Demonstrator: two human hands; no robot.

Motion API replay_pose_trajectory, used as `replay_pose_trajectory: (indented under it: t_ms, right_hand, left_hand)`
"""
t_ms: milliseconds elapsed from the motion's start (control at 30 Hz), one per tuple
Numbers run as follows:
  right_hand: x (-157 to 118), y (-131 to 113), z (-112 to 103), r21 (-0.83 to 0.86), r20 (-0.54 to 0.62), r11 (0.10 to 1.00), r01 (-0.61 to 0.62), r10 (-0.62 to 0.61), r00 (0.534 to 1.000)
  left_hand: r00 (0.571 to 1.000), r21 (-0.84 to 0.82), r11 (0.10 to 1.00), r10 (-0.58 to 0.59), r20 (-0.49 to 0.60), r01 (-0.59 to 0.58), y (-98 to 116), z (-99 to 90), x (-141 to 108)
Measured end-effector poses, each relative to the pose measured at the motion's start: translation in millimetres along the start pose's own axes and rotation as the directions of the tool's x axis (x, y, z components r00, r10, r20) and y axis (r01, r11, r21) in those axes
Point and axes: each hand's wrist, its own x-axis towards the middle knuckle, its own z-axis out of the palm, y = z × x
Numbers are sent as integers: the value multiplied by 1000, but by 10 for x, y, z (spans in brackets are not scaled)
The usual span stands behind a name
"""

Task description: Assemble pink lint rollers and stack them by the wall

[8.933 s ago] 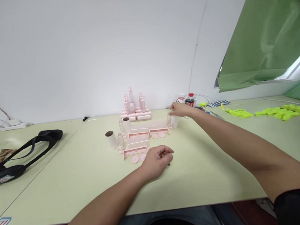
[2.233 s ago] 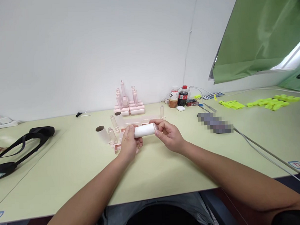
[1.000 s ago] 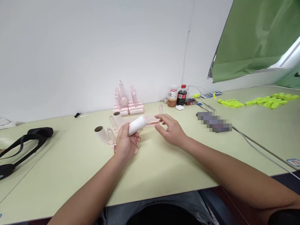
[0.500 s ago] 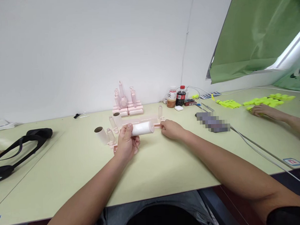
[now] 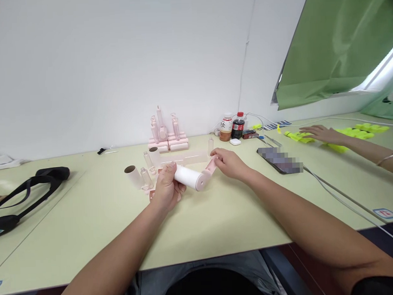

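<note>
White rolls point(image 5: 187, 178), three: one held, two standing point(image 5: 132, 176) point(image 5: 154, 156). Pink bracket point(image 5: 210, 167), held: one. Wearer's hands, two: left hand point(image 5: 165, 189), right hand point(image 5: 229, 164). Co-worker's hand point(image 5: 323, 135), one. Clear vials point(image 5: 146, 179) nearer than the wall-side pink parts point(image 5: 168, 142): three. Capped drink bottles point(image 5: 226, 128), two. Phone point(image 5: 279, 160), one. White case point(image 5: 235, 142), one. Black strapped frame point(image 5: 52, 173), one. Table stickers point(image 5: 385, 213), two. Green sheet point(image 5: 337, 43), one. Yellow pieces point(image 5: 357, 134) and wall-side pink parts: several each, too crowded for an exact count.
</note>
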Motion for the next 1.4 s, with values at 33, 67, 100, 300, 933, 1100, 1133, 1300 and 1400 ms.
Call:
replay_pose_trajectory:
  t_ms: [33,67,100,300,933,1100,1133,1300,1400]
  right_hand:
    - [-7,-15,13,83,-8,997,-5,6,1000]
    - [-14,-33,32,182,-1,983,-22,23,1000]
    - [-20,-56,53,297,20,953,-55,51,998]
    - [-84,-237,137,750,365,522,-406,186,912]
    - [-210,-438,215,746,654,72,-662,106,749]
    - [-181,-409,200,743,669,-14,-669,-5,743]
    - [-179,-409,196,739,673,-23,-673,-19,739]
    - [-178,-399,196,735,672,-61,-676,-66,737]
    - [-178,-388,205,739,664,-70,-670,-93,742]
  left_hand:
    - [1000,-4,1000,10,3,-10,-5,-6,8]
    - [1000,-6,1000,19,10,-19,-12,-14,16]
    - [1000,-7,1000,25,15,-24,-20,-22,23]
    - [999,10,1000,-14,37,13,-54,-36,21]
    - [997,187,982,-28,77,13,-132,-5,-11]
    - [997,187,982,-28,75,13,-121,3,-13]
    - [996,193,981,-34,85,17,-120,2,-15]
    - [992,195,981,-43,118,19,-128,-13,-19]
    - [991,186,982,-55,120,32,-133,-23,-15]
